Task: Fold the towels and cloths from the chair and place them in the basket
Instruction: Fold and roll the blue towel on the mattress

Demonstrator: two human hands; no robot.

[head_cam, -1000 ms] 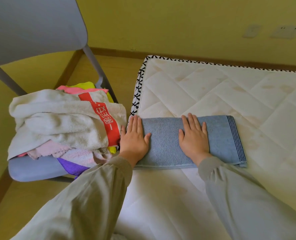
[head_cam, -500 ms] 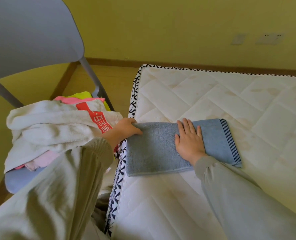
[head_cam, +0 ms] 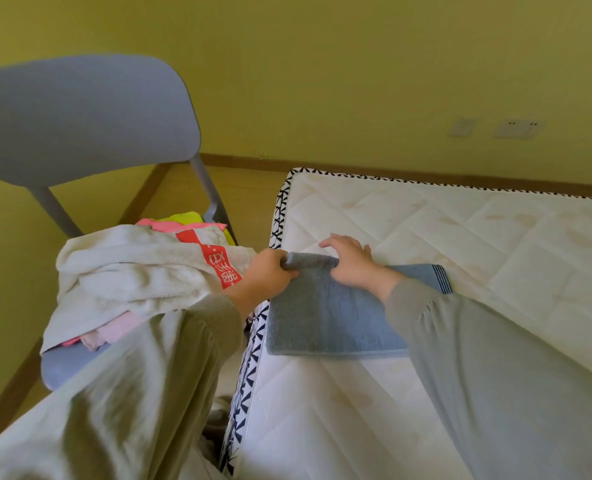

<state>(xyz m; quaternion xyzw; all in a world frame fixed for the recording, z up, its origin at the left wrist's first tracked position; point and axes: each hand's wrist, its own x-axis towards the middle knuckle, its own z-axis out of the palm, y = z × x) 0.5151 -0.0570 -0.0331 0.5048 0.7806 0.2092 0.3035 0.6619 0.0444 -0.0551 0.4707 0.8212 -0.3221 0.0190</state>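
Pinching the blue towel (head_cam: 322, 320) corner in our left hand (head_cam: 268, 277), we ready a fold; right hand (head_cam: 351, 266), fingers apart, anchors it.

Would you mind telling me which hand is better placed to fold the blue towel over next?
Left. The left hand pinches the lifted end of the blue towel, while the right hand rests near its middle, probably holding the fold line.

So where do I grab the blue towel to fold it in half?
Pinch the blue towel at its far corner on the chair side, where the left hand holds it, coming from the left. It lies mostly flat on the mattress as a long strip, so that short end should lift and swing over easily.
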